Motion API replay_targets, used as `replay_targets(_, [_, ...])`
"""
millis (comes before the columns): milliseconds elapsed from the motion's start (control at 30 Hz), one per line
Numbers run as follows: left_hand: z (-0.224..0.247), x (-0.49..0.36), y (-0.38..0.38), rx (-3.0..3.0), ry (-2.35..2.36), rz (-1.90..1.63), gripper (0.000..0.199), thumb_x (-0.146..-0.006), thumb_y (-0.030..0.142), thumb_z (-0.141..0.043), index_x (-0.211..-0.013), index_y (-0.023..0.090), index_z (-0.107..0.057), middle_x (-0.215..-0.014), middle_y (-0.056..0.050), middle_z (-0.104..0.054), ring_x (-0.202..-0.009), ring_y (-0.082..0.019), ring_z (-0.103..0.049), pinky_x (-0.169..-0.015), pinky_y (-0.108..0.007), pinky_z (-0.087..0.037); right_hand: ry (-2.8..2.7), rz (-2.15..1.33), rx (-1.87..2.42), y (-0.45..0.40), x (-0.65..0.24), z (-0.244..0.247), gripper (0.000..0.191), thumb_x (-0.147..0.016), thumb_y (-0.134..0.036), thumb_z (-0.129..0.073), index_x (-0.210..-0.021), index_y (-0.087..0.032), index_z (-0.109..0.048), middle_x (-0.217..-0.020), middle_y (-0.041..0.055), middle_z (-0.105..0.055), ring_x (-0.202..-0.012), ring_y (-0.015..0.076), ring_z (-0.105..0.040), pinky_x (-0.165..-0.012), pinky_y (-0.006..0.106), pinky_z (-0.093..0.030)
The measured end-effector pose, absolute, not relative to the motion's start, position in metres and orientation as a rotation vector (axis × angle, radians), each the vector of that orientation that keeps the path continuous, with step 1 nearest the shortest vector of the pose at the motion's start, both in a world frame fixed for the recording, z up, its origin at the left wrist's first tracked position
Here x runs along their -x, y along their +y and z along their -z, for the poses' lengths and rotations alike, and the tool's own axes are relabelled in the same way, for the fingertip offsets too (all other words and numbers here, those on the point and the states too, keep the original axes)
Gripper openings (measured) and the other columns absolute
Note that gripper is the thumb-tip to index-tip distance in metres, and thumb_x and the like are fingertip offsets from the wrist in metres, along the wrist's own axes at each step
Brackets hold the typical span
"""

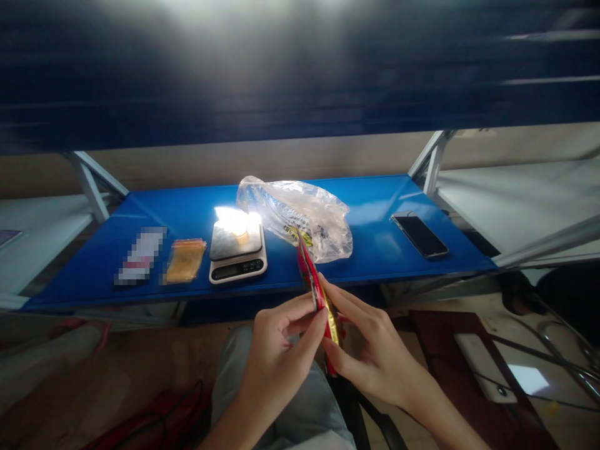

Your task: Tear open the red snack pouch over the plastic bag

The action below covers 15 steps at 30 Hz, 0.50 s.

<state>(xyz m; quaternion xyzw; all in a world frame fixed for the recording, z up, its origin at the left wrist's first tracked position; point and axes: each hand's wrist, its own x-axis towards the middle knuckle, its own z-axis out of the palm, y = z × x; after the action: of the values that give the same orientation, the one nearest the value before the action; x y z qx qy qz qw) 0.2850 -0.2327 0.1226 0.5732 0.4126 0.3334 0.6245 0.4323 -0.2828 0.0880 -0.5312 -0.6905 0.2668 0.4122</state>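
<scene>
My left hand (281,356) and my right hand (370,350) both pinch a narrow red and gold foil packet (315,281) in front of me, just below the shelf's front edge. The packet's upper end rises between my hands and overlaps a crumpled clear plastic bag (300,219) in view. On the blue metal shelf (370,250) stand a digital kitchen scale (238,255) and a black smartphone (419,234). A small amber sachet (185,260) lies left of the scale, next to a pixelated, unreadable flat item (140,256).
Grey metal brackets (431,162) support the blue shelf, and a dark shelf (281,75) runs overhead. My grey-clad legs (262,381) lie below my hands. A dark red board (450,362) sits to the lower right, with a red bag (159,422) at lower left.
</scene>
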Motion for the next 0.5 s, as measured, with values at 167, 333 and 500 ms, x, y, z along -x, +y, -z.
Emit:
replay_targets(167, [-0.107,-0.287,-0.226,-1.108,1.048,-0.904,0.026,-0.070,0.037,-0.079,-0.080,0.013,-0.079,-0.076,-0.007,-0.073,-0.072,-0.019,-0.067,-0.065,-0.024,-0.054,-1.699,-0.600,1.479,-0.262,-0.480,-0.074,0.052,-0.091,-0.040,-0.056,-0.141,-0.027,-0.052,-0.139,0.0071,-0.059,-0.125,0.0244,-0.058,-0.101,0.038,-0.051])
replay_targets(333, [-0.103,-0.288,-0.220,-0.844,1.064,-0.989,0.035,-0.053,0.044,-0.089,-0.068,0.014,-0.075,-0.065,-0.003,-0.069,-0.063,-0.012,-0.062,-0.059,-0.019,-0.050,-1.111,0.117,2.202,-0.224,-0.599,-0.016,0.081,-0.073,-0.057,-0.066,-0.137,-0.009,-0.053,-0.139,0.0250,-0.053,-0.130,0.0428,-0.049,-0.106,0.059,-0.039])
replay_targets(500, [-0.111,-0.292,-0.217,-0.677,1.070,-0.959,0.046,-0.041,0.049,-0.092,-0.064,0.013,-0.074,-0.059,-0.001,-0.066,-0.059,-0.009,-0.060,-0.055,-0.016,-0.046,-0.893,-0.025,2.464,-0.217,-0.673,0.031,0.106,-0.064,-0.070,-0.064,-0.147,-0.007,-0.042,-0.136,0.0318,-0.052,-0.127,0.0517,-0.047,-0.097,0.063,-0.042])
